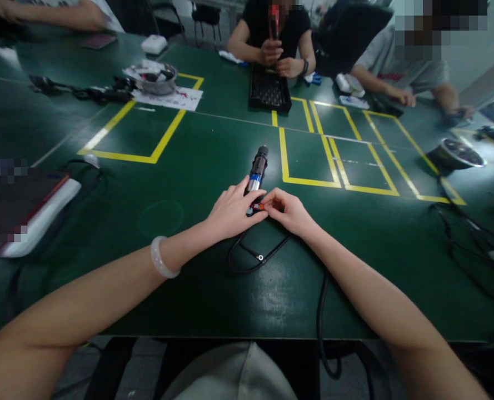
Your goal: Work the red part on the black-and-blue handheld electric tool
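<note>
In front of me, on the green table, lies an electric screwdriver [257,175] with its casing off. Its black nose and thin tip point away from me, and a silver and blue motor section shows behind. My left hand [235,210] wraps over its rear end, thumb and fingers either side of small inner parts. From the right, my right hand [286,210] pinches a small orange-red part [262,206] at that end; its exact kind is too small to tell. A black cable [240,271] with a ring terminal [260,258] loops below the hands.
Yellow tape [309,182] marks rectangles on the table [205,300]. A metal bowl [157,80] stands on paper at the far left, another bowl [459,153] at the right. Across the table a person works over a black tray [270,91]. Cables [459,239] lie at right, a dark-covered book [42,194] at left.
</note>
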A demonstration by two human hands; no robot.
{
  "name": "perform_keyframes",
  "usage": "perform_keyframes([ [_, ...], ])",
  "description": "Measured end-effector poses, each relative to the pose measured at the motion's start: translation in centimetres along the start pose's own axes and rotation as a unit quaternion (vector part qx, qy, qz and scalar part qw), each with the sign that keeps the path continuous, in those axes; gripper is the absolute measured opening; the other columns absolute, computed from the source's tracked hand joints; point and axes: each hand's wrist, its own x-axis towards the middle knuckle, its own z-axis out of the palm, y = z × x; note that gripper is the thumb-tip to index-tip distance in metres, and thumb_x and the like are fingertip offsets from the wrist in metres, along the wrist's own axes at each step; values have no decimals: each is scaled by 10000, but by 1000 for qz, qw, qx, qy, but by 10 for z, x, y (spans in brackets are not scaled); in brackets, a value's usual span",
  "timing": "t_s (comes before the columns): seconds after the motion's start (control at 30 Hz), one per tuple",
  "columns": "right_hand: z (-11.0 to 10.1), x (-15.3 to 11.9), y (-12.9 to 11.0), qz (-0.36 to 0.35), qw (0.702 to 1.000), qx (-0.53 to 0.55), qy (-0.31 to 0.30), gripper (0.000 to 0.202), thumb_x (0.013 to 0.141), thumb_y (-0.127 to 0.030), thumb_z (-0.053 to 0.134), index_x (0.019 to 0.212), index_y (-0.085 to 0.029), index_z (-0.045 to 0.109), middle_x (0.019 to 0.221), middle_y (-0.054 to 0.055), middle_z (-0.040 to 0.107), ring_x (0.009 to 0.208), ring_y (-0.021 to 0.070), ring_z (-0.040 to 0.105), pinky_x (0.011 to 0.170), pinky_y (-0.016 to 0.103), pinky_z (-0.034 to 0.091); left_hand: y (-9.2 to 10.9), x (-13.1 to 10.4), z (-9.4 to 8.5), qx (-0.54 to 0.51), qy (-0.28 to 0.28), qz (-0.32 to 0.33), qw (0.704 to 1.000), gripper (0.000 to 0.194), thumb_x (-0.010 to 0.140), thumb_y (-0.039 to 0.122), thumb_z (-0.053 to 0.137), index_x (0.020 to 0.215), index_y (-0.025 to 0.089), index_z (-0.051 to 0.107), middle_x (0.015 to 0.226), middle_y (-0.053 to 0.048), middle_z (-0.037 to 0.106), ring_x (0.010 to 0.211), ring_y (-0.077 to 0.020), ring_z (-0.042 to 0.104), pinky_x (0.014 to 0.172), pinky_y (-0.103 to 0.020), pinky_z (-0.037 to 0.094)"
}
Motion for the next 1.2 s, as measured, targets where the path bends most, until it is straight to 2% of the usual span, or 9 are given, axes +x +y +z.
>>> perform_keyframes([
  [0.17,-10,3,0,43,997,63,-9,138,871,-269,587,969,-177,616,795,16,669,691,126,605,664,275,497,-6,5,-2,17,27,10,999,436,920,515,554,1285,287,629,1503,-128,405,1184,-346,533,983,-497,458],
  [0.3,-29,4,4,105,987,121,-16,196,875,-346,617,965,-171,620,708,8,644,606,115,586,557,248,497,-14,5,-6,-3,12,-2,1000,415,881,503,600,1241,302,644,1517,-104,371,1239,-347,490,998,-496,461],
  [0.5,-46,4,16,171,963,205,30,249,838,-397,676,923,-168,629,661,-9,604,556,102,565,470,217,484,-38,-4,-18,-5,-2,-35,999,423,884,510,583,1244,296,645,1550,-111,341,1322,-378,438,1046,-532,422],
  [0.6,-46,4,18,176,960,214,31,265,826,-408,693,921,-168,630,661,-10,608,561,103,569,460,211,484,-63,-8,-25,2,3,-64,998,452,890,538,556,1267,302,636,1551,-113,344,1351,-385,419,1056,-545,409],
  [0.77,-45,5,17,177,961,213,30,277,825,-413,699,930,-164,635,660,-12,611,552,96,569,458,205,485,-118,-11,-41,35,26,-113,993,477,907,553,534,1295,287,617,1523,-96,387,1393,-351,368,1107,-524,351],
  [0.97,-45,6,15,176,962,209,24,261,833,-393,694,930,-157,639,668,-4,615,558,99,573,447,199,476,-180,-14,-65,71,66,-138,986,441,959,415,526,1301,150,612,1365,-107,519,1286,-246,430,1129,-404,332],
  [1.1,-44,7,14,177,963,202,23,262,829,-395,690,921,-156,637,663,-2,610,556,103,571,442,205,475,-214,-12,-78,101,75,-189,974,489,973,454,516,1349,152,600,1332,-95,544,1244,-232,433,1110,-409,349],
  [1.2,-44,7,14,176,965,192,21,265,835,-405,681,923,-159,633,668,-3,606,558,102,569,438,204,471,-233,-7,-87,125,52,-241,961,555,977,529,488,1397,176,574,1316,-75,571,1126,-229,477,1050,-423,394],
])
